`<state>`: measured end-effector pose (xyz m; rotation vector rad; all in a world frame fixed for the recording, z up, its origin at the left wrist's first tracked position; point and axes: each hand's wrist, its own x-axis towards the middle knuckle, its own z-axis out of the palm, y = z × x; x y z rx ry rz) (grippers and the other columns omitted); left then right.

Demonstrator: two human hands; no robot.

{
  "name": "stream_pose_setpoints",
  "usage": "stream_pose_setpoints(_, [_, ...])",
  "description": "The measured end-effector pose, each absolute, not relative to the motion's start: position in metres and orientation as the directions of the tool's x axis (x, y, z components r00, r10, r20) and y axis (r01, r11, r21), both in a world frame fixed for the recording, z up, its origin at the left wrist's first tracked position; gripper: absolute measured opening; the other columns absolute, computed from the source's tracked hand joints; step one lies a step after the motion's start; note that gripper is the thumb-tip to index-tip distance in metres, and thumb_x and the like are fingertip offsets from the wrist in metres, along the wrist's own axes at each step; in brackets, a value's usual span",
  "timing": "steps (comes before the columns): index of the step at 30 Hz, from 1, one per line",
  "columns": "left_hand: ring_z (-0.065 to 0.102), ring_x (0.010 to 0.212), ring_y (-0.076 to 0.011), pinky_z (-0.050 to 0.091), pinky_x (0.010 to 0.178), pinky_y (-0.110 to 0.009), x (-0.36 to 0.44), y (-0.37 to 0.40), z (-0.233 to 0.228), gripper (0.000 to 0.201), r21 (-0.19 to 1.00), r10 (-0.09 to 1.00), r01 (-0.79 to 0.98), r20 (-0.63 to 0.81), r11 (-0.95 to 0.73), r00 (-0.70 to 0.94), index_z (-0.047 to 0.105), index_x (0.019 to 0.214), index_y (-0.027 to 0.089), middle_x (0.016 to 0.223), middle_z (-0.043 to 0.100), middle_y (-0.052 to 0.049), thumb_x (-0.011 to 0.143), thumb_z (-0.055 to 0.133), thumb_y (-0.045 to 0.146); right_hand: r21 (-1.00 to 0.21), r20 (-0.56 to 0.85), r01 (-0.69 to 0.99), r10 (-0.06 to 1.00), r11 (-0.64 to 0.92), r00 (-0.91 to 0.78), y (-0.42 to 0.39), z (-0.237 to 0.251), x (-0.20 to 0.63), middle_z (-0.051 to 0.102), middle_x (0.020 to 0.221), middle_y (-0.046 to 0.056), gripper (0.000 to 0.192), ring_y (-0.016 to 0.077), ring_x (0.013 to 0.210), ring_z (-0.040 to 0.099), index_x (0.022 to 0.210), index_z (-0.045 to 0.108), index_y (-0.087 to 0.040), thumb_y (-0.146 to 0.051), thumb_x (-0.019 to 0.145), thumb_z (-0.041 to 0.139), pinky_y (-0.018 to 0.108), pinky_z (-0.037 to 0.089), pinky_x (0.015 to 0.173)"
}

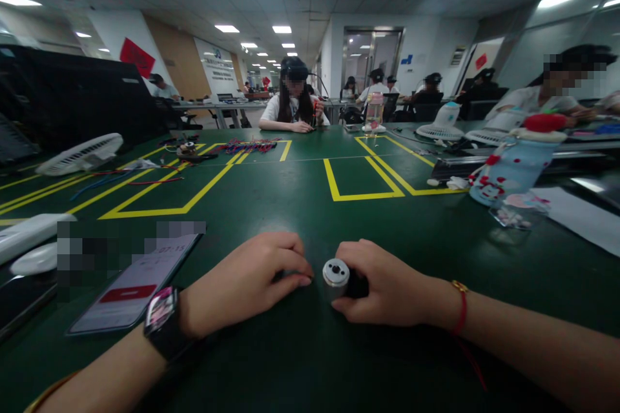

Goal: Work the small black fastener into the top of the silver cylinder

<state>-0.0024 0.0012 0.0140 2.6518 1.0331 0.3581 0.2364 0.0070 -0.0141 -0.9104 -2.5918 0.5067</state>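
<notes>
My right hand is wrapped round a short silver metal cylinder, thumb on the near side and fingers behind. The cylinder looks like a small motor and stands upright; small dark holes show in its round top face. Just to the left, apart from the cylinder, my left hand rests low over the green table. Its thumb and forefinger come together at the tips in a pinch, and whatever lies between them, if anything, is too small to make out.
A phone lies by my left wrist. Bundled wires, a white fan and yellow tape outlines are further out. At right stand a blue bottle and a small clear box. A person sits opposite.
</notes>
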Motion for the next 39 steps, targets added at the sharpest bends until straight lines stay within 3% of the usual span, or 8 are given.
stream_pose_setpoints(4, [0.057,0.081,-0.0151,0.045,0.073,-0.027,-0.004,0.004,0.007,0.013,0.345,0.658,0.6,0.07,-0.721,0.75,0.071,0.09,0.025,0.093,0.06,-0.001,0.091,0.058,0.023,-0.446,0.206,0.52,0.649,0.729,-0.733,0.007,-0.016,0.237,0.056,0.079,-0.001,0.022,0.0136,0.069,0.046,0.081,0.053,-0.018,-0.029,0.071,0.069,0.028,0.031,0.064])
stream_pose_setpoints(13, [0.058,0.081,-0.0153,0.045,0.073,-0.026,-0.003,0.004,0.008,0.014,0.365,0.662,0.593,0.091,-0.718,0.744,0.073,0.093,0.026,0.093,0.061,-0.001,0.09,0.059,0.023,-0.452,0.204,0.519,0.65,0.726,-0.732,0.008,-0.016,0.236,0.055,0.078,-0.001,0.022,0.0135,0.068,0.045,0.081,0.053,-0.018,-0.029,0.071,0.07,0.027,0.031,0.063])
stream_pose_setpoints(17, [0.06,0.085,-0.0156,0.046,0.077,-0.027,-0.001,0.007,0.008,0.017,0.5,0.707,0.579,0.099,-0.644,0.701,0.071,0.101,0.025,0.094,0.064,-0.001,0.092,0.056,0.024,-0.443,0.206,0.522,0.649,0.729,-0.732,0.008,-0.016,0.236,0.055,0.078,-0.001,0.022,0.0137,0.068,0.045,0.081,0.053,-0.018,-0.029,0.071,0.069,0.027,0.031,0.062])
stream_pose_setpoints(20, [0.062,0.086,-0.0171,0.047,0.079,-0.029,-0.002,0.012,0.002,0.021,0.628,0.8,0.589,0.09,-0.508,0.593,0.071,0.095,0.022,0.092,0.068,-0.002,0.094,0.052,0.03,-0.441,0.209,0.516,0.643,0.735,-0.737,0.008,-0.015,0.236,0.056,0.079,0.0,0.022,0.0142,0.069,0.046,0.081,0.053,-0.018,-0.029,0.072,0.069,0.028,0.032,0.063])
stream_pose_setpoints(26, [0.061,0.08,-0.0184,0.047,0.07,-0.029,-0.006,0.019,-0.009,0.031,0.775,0.91,0.565,0.031,-0.283,0.414,0.07,0.094,0.019,0.087,0.068,-0.002,0.091,0.051,0.043,-0.443,0.203,0.519,0.646,0.731,-0.736,0.008,-0.015,0.237,0.056,0.079,0.0,0.023,0.0143,0.069,0.046,0.082,0.053,-0.018,-0.031,0.072,0.069,0.028,0.032,0.064])
stream_pose_setpoints(34, [0.061,0.086,-0.019,0.046,0.078,-0.032,-0.004,0.018,-0.007,0.027,0.749,0.898,0.585,0.029,-0.311,0.44,0.07,0.094,0.018,0.093,0.067,-0.003,0.092,0.051,0.038,-0.438,0.214,0.515,0.642,0.737,-0.736,0.008,-0.016,0.238,0.056,0.08,0.0,0.024,0.0145,0.069,0.046,0.083,0.053,-0.019,-0.031,0.072,0.07,0.028,0.032,0.063])
stream_pose_setpoints(39, [0.056,0.074,-0.0142,0.044,0.065,-0.025,-0.008,0.018,-0.008,0.019,0.741,0.848,0.571,-0.006,-0.352,0.53,0.069,0.099,0.019,0.089,0.063,-0.001,0.088,0.056,0.029,-0.438,0.213,0.514,0.64,0.738,-0.738,0.008,-0.017,0.238,0.057,0.079,0.0,0.023,0.0146,0.069,0.046,0.083,0.054,-0.018,-0.03,0.072,0.07,0.028,0.032,0.063])
